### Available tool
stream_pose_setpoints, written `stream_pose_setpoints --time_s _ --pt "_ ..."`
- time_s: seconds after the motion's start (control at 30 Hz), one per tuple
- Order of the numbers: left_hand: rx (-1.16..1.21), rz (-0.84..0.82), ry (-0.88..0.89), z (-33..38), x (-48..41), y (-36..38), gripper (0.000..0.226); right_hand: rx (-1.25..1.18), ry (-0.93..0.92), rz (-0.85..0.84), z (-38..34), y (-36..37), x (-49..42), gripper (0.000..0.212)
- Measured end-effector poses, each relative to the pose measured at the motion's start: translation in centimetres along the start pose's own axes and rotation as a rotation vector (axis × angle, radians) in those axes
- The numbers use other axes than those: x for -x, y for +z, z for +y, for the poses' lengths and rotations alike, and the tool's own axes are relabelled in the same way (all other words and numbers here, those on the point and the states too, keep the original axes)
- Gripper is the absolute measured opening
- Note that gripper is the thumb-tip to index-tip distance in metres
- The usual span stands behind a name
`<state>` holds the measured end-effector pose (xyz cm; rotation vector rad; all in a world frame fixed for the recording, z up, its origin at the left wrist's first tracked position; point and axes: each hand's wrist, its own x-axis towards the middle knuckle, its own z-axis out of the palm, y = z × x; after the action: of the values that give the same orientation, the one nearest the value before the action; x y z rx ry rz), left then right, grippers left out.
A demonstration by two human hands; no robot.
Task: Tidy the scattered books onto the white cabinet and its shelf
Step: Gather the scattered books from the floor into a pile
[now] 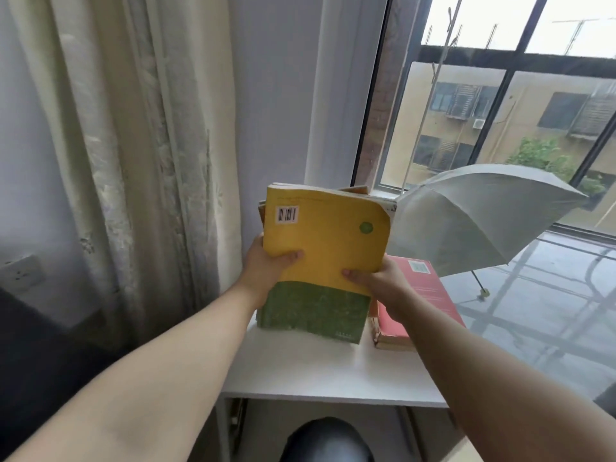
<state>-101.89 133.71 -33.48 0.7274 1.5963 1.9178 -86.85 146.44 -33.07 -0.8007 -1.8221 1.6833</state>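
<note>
Upright, yellow-and-green paperback book (325, 258) stands on white cabinet (333, 371), long axis vertical; left hand (266, 268), right hand (380, 285) grip opposite edges.

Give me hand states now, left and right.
Left hand: closed on the left edge of the yellow-green book.
Right hand: closed on the same book's right edge.

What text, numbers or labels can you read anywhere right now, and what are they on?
Nothing is legible.
Yellow-and-green book: barcode sticker, digits blurred; faint line above and small print at the lower edge too small.
Red book: white label and lines of print, blurred.
</note>
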Motion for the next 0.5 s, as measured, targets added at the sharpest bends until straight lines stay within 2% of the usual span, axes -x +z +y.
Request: stream_pose_setpoints --time_s 0.13,0.23,0.33,0.4,0.47,0.5 --pt "-0.004 0.11 -0.072 0.2 -0.4 -0.2 0.041 -0.004 0.003 -0.041 0.0 0.2 -1.0 0.042" --pt "-0.056 0.165 -0.19 -1.0 -1.1 -0.8 0.036 0.026 0.11 -0.054 1.0 0.8 -2.0 0.046" --pt "-0.215 0.286 -0.387 -2.9 -3.0 -1.6 0.052 0.148 0.301 -0.008 1.9 1.7 -2.8 0.059" --pt "-0.255 0.319 -0.497 -4.3 -4.0 -2.1 0.058 0.243 0.5 -0.012 2.2 1.7 -2.8 0.061" --pt "-0.269 0.292 -0.586 -6.1 -4.6 -2.7 0.054 0.289 0.731 -0.128 2.5 1.2 -2.3 0.057" --pt "-0.277 0.29 -0.613 -7.0 -4.6 -3.1 0.051 0.289 0.784 -0.189 2.9 0.9 -2.1 0.056"
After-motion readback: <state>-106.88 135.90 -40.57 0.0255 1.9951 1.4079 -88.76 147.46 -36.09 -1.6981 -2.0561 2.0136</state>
